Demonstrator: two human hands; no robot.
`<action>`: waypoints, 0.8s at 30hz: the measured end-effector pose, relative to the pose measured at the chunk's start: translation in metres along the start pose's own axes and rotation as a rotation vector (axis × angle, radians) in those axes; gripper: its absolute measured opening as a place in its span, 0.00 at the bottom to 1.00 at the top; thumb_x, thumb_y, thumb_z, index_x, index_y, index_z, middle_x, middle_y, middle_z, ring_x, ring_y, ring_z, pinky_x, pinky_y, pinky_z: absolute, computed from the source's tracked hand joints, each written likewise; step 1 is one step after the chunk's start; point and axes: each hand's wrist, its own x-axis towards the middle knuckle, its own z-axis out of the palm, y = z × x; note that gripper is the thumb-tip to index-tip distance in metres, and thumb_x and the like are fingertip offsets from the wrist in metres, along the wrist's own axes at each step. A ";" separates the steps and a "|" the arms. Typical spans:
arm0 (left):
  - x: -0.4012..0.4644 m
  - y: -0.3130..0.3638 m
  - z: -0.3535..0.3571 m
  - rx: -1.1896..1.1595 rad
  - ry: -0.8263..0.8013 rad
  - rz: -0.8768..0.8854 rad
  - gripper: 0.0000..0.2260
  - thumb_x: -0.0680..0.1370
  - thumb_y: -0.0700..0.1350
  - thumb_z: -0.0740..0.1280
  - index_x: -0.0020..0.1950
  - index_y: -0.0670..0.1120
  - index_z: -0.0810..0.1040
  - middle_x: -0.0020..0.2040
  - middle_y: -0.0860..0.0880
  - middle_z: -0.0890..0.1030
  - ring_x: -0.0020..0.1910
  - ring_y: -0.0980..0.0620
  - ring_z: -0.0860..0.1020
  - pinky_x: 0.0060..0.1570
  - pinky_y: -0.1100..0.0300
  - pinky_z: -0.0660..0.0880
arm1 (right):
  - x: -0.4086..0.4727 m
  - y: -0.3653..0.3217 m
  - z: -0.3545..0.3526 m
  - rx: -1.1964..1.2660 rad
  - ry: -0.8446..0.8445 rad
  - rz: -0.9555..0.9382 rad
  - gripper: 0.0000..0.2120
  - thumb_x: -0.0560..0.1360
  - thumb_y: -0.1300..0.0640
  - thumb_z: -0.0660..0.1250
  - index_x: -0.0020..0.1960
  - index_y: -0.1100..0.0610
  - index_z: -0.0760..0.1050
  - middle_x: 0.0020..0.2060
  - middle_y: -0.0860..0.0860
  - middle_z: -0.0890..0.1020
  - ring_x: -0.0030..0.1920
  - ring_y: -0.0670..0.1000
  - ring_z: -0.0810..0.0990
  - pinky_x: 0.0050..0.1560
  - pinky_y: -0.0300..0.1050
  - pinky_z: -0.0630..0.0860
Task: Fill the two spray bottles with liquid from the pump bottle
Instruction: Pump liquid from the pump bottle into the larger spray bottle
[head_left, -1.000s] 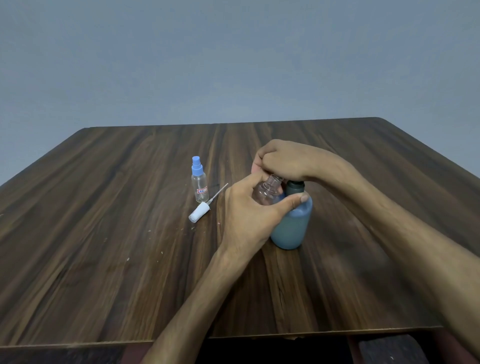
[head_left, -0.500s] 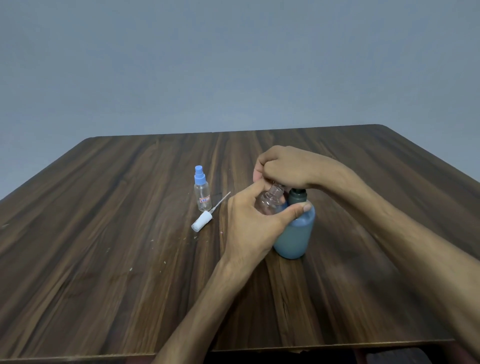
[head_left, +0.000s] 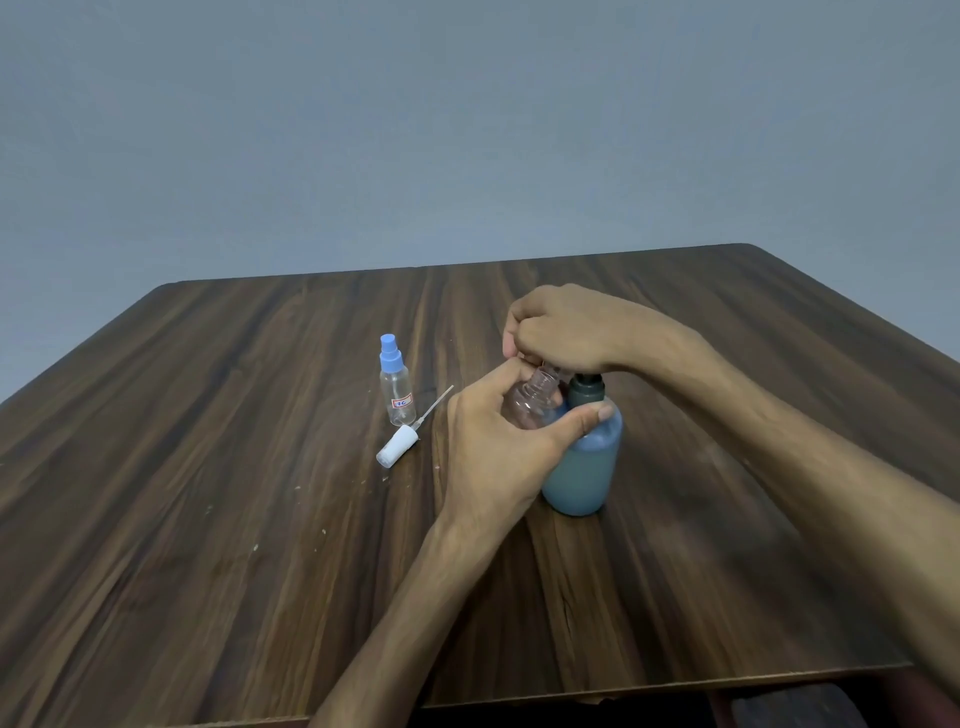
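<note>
The capped spray bottle waits upright at left. The left hand grips the open spray bottle against the pump bottle; keep its mouth under the spout while the right hand, curled on the pump head, presses slowly.

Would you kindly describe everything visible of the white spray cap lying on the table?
The white spray cap lies on its side on the wooden table, detached from any bottle. It looks like plastic, and its thin clear tube points up and to the right, toward the hands. It lies just in front of the blue-capped spray bottle; neither hand touches it.
</note>
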 end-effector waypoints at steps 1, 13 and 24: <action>0.000 -0.001 0.000 0.003 -0.002 0.004 0.14 0.69 0.47 0.86 0.43 0.44 0.84 0.38 0.49 0.85 0.39 0.51 0.83 0.40 0.49 0.81 | 0.000 0.000 0.000 0.006 0.000 0.001 0.16 0.78 0.60 0.57 0.54 0.60 0.83 0.41 0.55 0.86 0.49 0.60 0.86 0.56 0.59 0.82; 0.000 0.001 0.000 0.028 0.008 0.000 0.16 0.68 0.51 0.85 0.43 0.44 0.84 0.39 0.49 0.86 0.40 0.49 0.85 0.42 0.43 0.82 | 0.006 0.006 -0.008 0.188 0.007 -0.065 0.13 0.79 0.63 0.60 0.50 0.57 0.84 0.44 0.58 0.87 0.40 0.53 0.82 0.38 0.45 0.77; 0.000 0.002 0.001 0.009 0.005 -0.018 0.17 0.66 0.54 0.84 0.44 0.44 0.85 0.39 0.49 0.86 0.41 0.48 0.86 0.44 0.43 0.83 | 0.007 0.005 0.003 0.143 -0.016 -0.022 0.18 0.76 0.65 0.56 0.47 0.59 0.86 0.34 0.54 0.86 0.39 0.54 0.81 0.44 0.48 0.77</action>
